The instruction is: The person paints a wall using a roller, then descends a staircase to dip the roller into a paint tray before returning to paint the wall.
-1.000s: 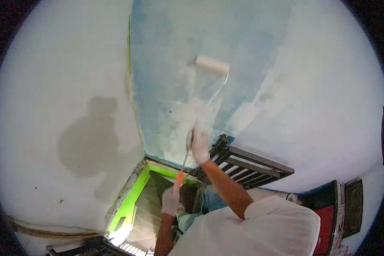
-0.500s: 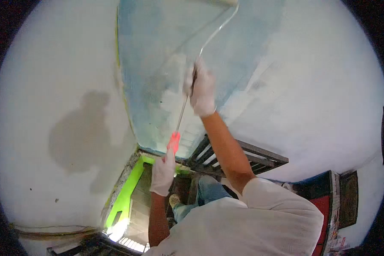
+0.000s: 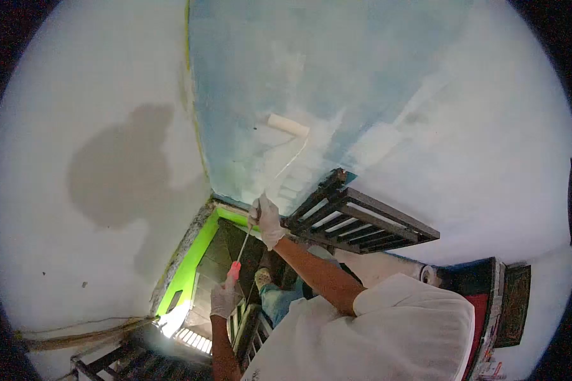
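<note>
White gloves are covering both hands. The right hand (image 3: pixel 266 219) is gripping the thin metal shaft of a roller (image 3: pixel 288 125), fingers clenched around it partway up. The left hand (image 3: pixel 224 298) is sitting lower, closed around the red grip (image 3: pixel 234 271) at the bottom end of the same shaft, so the two hands are holding the tool well apart along its length. The shaft is running up and to the right from the red grip, through the right hand, then bending into a wire frame that is carrying the white roller sleeve. The sleeve is lying tilted and is pressing against the blue wall (image 3: pixel 311 57), where pale wet streaks are showing around and below it.

Beside the right hand, a dark slatted frame (image 3: pixel 356 219) is jutting out from the wall, its near end just beside the glove. The right forearm is reaching out of a white sleeve (image 3: pixel 400 324). Below the hands, blue jeans (image 3: pixel 276 301) and a shoe (image 3: pixel 262 277) are showing, standing on something dark that cannot be made out. A bright green strip (image 3: pixel 194 273) is running along the foot of the white wall (image 3: pixel 76 159) to the left, which is carrying the person's shadow (image 3: pixel 124 168). A red panel (image 3: pixel 486 305) is showing at the lower right.
</note>
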`<move>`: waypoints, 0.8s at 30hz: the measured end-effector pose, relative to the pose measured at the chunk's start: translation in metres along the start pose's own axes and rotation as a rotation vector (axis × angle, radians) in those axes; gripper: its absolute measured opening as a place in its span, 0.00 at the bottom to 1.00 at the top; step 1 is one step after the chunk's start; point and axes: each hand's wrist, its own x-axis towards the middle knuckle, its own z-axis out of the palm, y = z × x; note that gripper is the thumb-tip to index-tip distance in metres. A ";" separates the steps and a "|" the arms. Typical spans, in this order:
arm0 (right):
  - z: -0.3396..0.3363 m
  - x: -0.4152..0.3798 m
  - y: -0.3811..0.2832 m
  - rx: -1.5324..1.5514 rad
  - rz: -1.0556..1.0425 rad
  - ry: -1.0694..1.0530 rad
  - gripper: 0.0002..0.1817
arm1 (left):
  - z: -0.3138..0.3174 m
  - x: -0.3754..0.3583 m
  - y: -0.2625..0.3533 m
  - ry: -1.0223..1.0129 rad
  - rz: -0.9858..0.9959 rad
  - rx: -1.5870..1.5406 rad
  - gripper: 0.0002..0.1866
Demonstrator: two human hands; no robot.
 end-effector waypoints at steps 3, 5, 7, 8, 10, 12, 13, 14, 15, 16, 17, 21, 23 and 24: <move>0.007 0.005 -0.012 -0.016 -0.173 -0.085 0.24 | -0.001 0.019 0.007 -0.041 -0.028 -0.146 0.30; 0.024 0.006 -0.063 -0.139 -0.309 -0.081 0.23 | -0.036 0.025 0.084 -0.059 0.006 -0.133 0.27; 0.049 0.003 -0.127 -0.124 -0.414 -0.099 0.23 | -0.037 0.043 0.132 0.054 0.101 -0.131 0.25; 0.060 0.001 -0.157 -0.116 -0.474 -0.107 0.22 | -0.037 0.051 0.154 0.222 0.410 -0.010 0.24; 0.070 -0.004 -0.200 0.047 -0.408 -0.186 0.23 | -0.051 0.059 0.194 0.040 0.206 -0.184 0.25; 0.073 -0.003 -0.209 0.208 -0.341 -0.276 0.23 | -0.057 0.056 0.214 -0.133 -0.061 -0.375 0.27; 0.072 -0.003 -0.200 0.159 -0.374 -0.243 0.23 | -0.055 0.053 0.210 -0.125 -0.061 -0.380 0.27; 0.070 -0.002 -0.186 0.113 -0.406 -0.209 0.23 | -0.051 0.047 0.201 -0.067 -0.059 -0.321 0.27; 0.062 0.005 -0.162 0.050 -0.419 -0.176 0.24 | -0.047 0.040 0.189 -0.011 -0.060 -0.260 0.28; 0.049 0.013 -0.130 -0.013 -0.431 -0.144 0.24 | -0.045 0.035 0.171 -0.059 -0.160 -0.207 0.29; 0.032 0.018 -0.097 -0.024 -0.378 -0.177 0.24 | -0.040 0.027 0.150 -0.058 -0.209 -0.186 0.29; 0.009 0.002 -0.019 -0.026 -0.076 -0.092 0.26 | -0.020 -0.017 0.043 -0.034 -0.078 -0.099 0.29; 0.002 -0.012 0.006 0.076 0.065 -0.097 0.23 | -0.029 -0.044 0.029 -0.037 -0.147 -0.152 0.29; 0.004 -0.021 0.010 0.080 0.068 -0.106 0.23 | -0.034 -0.056 0.024 -0.044 -0.271 -0.227 0.29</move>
